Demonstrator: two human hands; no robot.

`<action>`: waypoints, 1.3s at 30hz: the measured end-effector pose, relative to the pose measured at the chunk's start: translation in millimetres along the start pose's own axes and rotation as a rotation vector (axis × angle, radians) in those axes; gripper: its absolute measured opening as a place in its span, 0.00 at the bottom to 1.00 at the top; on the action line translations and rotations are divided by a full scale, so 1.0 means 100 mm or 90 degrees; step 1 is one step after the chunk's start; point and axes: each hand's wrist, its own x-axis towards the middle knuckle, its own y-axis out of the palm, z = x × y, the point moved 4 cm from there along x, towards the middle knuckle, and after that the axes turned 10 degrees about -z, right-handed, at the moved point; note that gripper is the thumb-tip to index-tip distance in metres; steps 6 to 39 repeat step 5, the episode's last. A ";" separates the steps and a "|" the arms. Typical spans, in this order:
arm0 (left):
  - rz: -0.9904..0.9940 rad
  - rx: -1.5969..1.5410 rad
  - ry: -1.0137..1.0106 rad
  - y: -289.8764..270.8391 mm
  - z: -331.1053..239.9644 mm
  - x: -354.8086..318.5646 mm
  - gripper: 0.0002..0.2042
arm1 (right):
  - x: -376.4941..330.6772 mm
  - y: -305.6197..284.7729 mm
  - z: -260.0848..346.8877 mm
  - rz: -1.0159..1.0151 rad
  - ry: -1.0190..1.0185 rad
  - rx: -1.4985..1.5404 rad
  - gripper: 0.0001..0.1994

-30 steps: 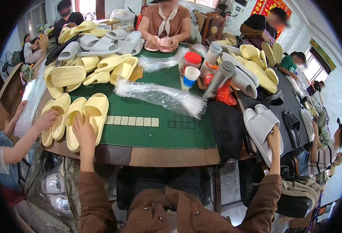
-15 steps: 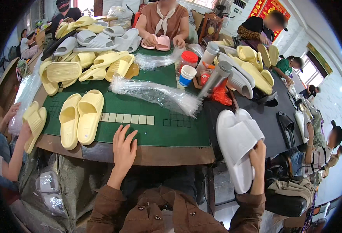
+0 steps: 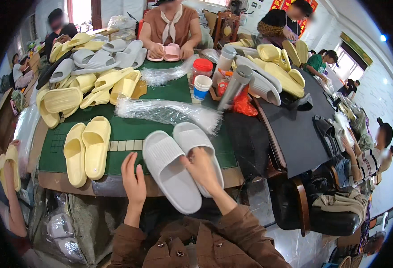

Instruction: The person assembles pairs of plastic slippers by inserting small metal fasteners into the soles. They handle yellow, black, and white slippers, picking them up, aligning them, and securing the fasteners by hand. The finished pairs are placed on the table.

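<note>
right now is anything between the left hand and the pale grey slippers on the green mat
Nothing visible. The left hand is open at the table edge, right beside the pale grey slippers, with only bare green mat between. The right hand already rests on them.

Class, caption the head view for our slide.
Right hand rests on a pale grey slipper pair; left hand beside it.

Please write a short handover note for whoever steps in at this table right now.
Left hand: open, at the near table edge beside the grey slippers, holding nothing.
Right hand: resting on the grey slippers, which lie side by side on the green mat.
Yellow slipper pair lies to the left; clear plastic bags just behind.
Done: grey pair laid on the mat.
Left: neither pair is in a bag yet.
</note>
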 end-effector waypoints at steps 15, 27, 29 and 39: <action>0.013 0.021 0.079 0.10 -0.21 -0.12 0.19 | -0.03 -0.02 -0.05 0.076 -0.026 0.036 0.23; 0.013 0.021 0.079 0.10 -0.21 -0.12 0.19 | -0.03 -0.02 -0.05 0.076 -0.026 0.036 0.23; 0.013 0.021 0.079 0.10 -0.21 -0.12 0.19 | -0.03 -0.02 -0.05 0.076 -0.026 0.036 0.23; 0.013 0.021 0.079 0.10 -0.21 -0.12 0.19 | -0.03 -0.02 -0.05 0.076 -0.026 0.036 0.23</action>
